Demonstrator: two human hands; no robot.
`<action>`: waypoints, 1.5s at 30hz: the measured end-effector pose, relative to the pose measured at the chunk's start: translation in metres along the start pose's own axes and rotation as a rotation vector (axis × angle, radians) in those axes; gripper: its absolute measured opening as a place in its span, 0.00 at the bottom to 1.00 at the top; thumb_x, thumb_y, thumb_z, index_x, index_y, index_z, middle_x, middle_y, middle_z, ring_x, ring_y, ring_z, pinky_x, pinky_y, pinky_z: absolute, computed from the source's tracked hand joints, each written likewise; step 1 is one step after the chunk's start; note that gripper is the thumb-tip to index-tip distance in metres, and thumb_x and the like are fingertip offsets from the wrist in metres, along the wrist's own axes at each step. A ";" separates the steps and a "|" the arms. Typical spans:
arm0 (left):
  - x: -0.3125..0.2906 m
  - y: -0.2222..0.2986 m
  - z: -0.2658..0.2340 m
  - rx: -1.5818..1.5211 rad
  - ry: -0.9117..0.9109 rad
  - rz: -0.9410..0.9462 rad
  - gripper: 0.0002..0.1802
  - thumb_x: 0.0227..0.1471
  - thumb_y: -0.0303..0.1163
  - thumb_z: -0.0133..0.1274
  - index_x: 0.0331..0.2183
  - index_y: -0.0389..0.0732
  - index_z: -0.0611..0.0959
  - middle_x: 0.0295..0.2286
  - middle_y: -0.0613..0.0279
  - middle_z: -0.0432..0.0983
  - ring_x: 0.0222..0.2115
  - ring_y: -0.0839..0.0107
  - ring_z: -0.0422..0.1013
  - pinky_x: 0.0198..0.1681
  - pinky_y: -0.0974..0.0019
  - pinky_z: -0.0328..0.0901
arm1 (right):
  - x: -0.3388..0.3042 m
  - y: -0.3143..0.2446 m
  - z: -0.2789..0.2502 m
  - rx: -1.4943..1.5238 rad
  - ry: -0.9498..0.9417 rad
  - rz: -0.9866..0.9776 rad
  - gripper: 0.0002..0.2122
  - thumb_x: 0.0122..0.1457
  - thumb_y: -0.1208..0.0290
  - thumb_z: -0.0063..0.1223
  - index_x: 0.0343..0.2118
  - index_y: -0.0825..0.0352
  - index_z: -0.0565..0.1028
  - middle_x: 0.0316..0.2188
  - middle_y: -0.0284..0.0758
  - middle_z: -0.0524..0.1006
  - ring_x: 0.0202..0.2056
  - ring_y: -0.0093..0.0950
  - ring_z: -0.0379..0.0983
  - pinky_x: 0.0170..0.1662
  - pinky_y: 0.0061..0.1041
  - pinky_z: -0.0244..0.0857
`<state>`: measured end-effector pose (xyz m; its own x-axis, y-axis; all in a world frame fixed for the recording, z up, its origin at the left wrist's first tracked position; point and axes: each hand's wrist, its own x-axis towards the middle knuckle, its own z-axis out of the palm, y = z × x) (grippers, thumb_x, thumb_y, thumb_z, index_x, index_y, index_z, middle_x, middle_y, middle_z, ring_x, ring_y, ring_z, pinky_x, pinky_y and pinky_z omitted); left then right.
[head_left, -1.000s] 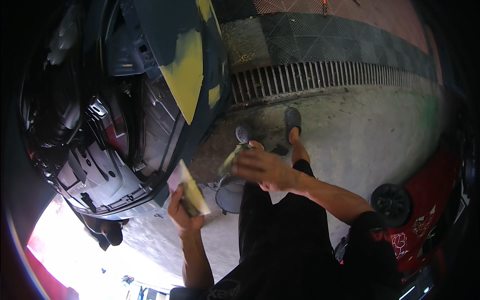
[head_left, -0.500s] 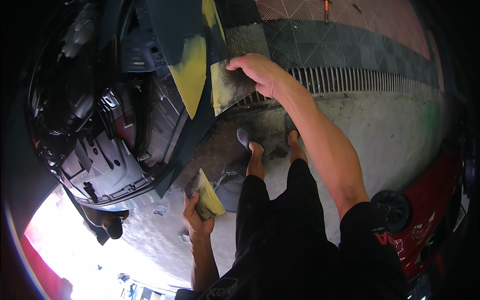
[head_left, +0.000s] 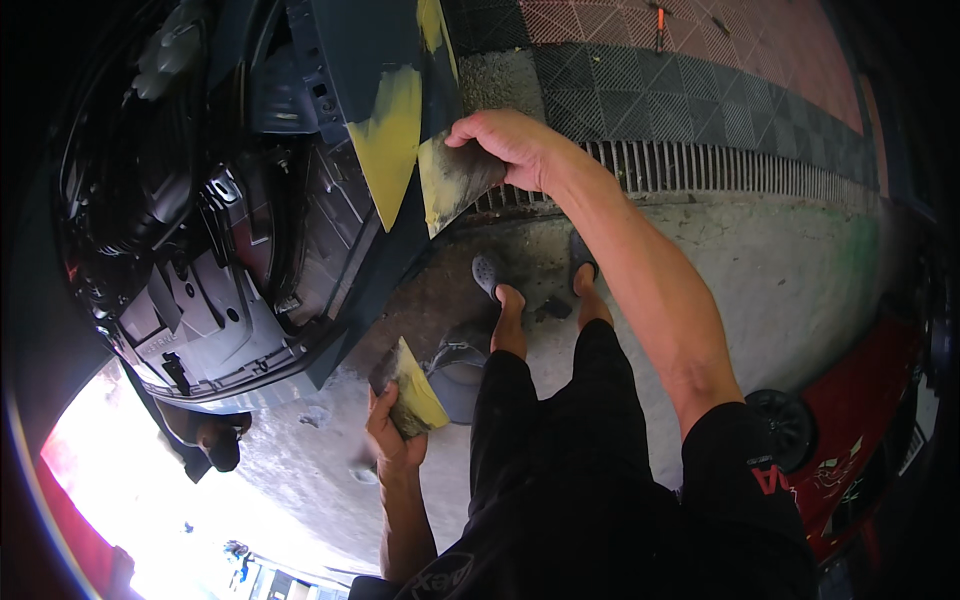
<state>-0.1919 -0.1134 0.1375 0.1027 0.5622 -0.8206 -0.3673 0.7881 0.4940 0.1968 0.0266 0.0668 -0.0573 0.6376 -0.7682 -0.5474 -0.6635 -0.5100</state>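
My right hand (head_left: 512, 150) pinches the top of a flat putty spreader (head_left: 447, 190), its face smeared pale yellow and dark grey. The spreader's left edge lies at or just off the side of a dark blue-grey car fender (head_left: 375, 35); whether they touch I cannot tell. Yellow body filler (head_left: 388, 145) covers a pointed patch on that fender, with another streak farther up. Lower down, my left hand (head_left: 393, 430) grips a second putty spreader (head_left: 424, 398) bearing a thick yellow layer along its right side. Part of this spreader is hidden by my fingers.
The open engine bay (head_left: 210, 220) fills the left side. A grey bucket (head_left: 460, 385) stands on the concrete floor by my legs. A slatted drain grate (head_left: 700, 168) runs beyond my feet. Another person (head_left: 218, 440) is at the lower left, a red car (head_left: 850, 440) at the right.
My right hand and its spreader have shifted slightly down along the fender's edge. My left hand keeps its place with its spreader. The view has moved a little.
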 end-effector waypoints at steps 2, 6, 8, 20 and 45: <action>0.000 -0.001 0.001 -0.025 0.010 0.000 0.28 0.66 0.25 0.50 0.66 0.42 0.73 0.56 0.57 0.78 0.57 0.60 0.75 0.63 0.54 0.69 | 0.000 0.004 0.005 -0.010 -0.010 0.019 0.07 0.63 0.71 0.58 0.41 0.65 0.82 0.40 0.32 0.82 0.40 0.26 0.81 0.48 0.36 0.79; -0.002 -0.002 0.002 0.004 -0.009 0.005 0.27 0.66 0.27 0.51 0.65 0.41 0.73 0.56 0.57 0.78 0.57 0.61 0.75 0.63 0.56 0.69 | 0.001 0.021 0.011 -0.050 -0.033 0.052 0.14 0.59 0.71 0.58 0.47 0.68 0.79 0.44 0.40 0.81 0.43 0.36 0.81 0.43 0.43 0.80; 0.000 -0.003 0.004 -0.006 0.017 0.008 0.27 0.65 0.26 0.51 0.64 0.42 0.73 0.54 0.56 0.79 0.55 0.60 0.77 0.60 0.55 0.72 | -0.008 0.034 0.008 -0.107 -0.047 0.086 0.12 0.59 0.71 0.60 0.45 0.69 0.81 0.43 0.38 0.81 0.42 0.33 0.80 0.44 0.40 0.79; -0.006 -0.054 0.100 -0.162 -0.387 -0.314 0.29 0.63 0.28 0.50 0.64 0.37 0.70 0.50 0.48 0.80 0.47 0.57 0.81 0.52 0.55 0.78 | -0.157 0.108 -0.062 -0.125 -0.434 0.014 0.16 0.55 0.73 0.71 0.46 0.63 0.80 0.38 0.23 0.82 0.41 0.16 0.77 0.50 0.21 0.72; 0.029 0.027 0.071 0.385 -0.153 0.220 0.26 0.64 0.25 0.53 0.62 0.37 0.74 0.52 0.54 0.77 0.52 0.64 0.76 0.58 0.59 0.71 | -0.146 0.142 -0.015 -1.090 0.018 -1.239 0.30 0.46 0.77 0.67 0.57 0.56 0.82 0.55 0.32 0.80 0.58 0.36 0.75 0.62 0.44 0.66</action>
<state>-0.1329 -0.0579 0.1475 0.2062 0.7344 -0.6467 -0.0288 0.6651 0.7462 0.1396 -0.1665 0.1009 -0.0462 0.9565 0.2879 0.5585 0.2637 -0.7865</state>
